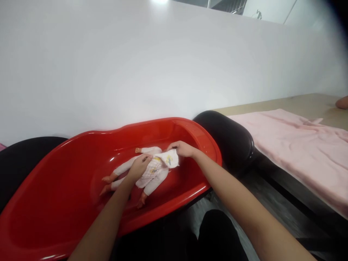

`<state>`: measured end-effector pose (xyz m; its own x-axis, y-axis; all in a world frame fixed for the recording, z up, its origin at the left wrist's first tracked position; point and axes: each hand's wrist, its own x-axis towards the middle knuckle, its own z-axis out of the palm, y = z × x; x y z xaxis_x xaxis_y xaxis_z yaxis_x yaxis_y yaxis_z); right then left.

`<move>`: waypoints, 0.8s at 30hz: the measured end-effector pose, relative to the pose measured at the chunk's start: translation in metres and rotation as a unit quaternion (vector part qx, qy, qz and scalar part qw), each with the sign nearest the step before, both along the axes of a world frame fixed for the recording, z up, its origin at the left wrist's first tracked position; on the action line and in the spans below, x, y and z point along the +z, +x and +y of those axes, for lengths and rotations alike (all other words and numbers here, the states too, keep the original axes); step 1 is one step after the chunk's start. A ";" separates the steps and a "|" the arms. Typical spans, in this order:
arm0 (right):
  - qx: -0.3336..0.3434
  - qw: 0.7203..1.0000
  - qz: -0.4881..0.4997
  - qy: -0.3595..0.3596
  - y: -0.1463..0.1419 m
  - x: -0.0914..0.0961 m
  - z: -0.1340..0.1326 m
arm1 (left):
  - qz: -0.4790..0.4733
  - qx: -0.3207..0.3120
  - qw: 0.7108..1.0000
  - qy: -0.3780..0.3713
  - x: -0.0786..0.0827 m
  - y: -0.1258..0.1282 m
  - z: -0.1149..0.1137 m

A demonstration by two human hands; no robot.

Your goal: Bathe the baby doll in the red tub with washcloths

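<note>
A baby doll in a pale outfit with a yellow print lies on its back in a red baby bathtub. Its feet point left and its head end is at the right. My right hand pinches the upper edge of a small white printed cloth, which covers the doll's face. My left hand is over the doll's middle, its fingertips closed on the cloth's left end. Whether the cloth is fastened to the outfit, I cannot tell.
Black seats stand at both ends of the tub, against a white wall. To the right, a pink towel covers part of a beige tabletop. Part of another person's arm shows at the right edge.
</note>
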<state>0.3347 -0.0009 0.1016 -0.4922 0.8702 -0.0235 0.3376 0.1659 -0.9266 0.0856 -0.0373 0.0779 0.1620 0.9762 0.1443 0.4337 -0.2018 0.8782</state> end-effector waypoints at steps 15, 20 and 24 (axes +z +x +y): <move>-0.120 0.991 0.054 0.038 -0.003 -0.003 0.001 | 0.053 0.040 0.998 0.014 -0.038 -0.011 0.018; -0.083 0.984 -0.082 0.131 -0.002 -0.013 0.003 | 0.091 0.117 0.988 0.042 -0.045 -0.021 0.025; -0.056 0.972 -0.123 0.190 -0.002 -0.015 0.005 | 0.082 0.158 0.983 0.032 -0.049 -0.025 0.027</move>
